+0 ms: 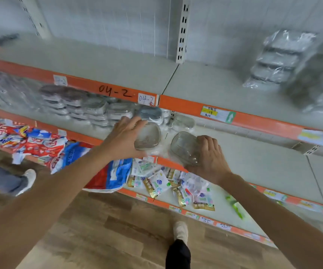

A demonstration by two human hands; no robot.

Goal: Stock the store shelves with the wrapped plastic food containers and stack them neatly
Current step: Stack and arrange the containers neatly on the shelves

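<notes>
My left hand grips a clear wrapped plastic container by its left side, just above the front of the middle shelf. My right hand holds a second clear wrapped container, tilted on its side at the shelf's front edge. The two containers are a small gap apart. Behind them on the same shelf stand stacks of wrapped containers in a row to the left, plus a single one further back.
The upper shelf carries wrapped container stacks at the right. Below, the bottom shelf holds colourful bags and small sachets. Another person's legs and shoes stand at the left. My shoe is on the wooden floor.
</notes>
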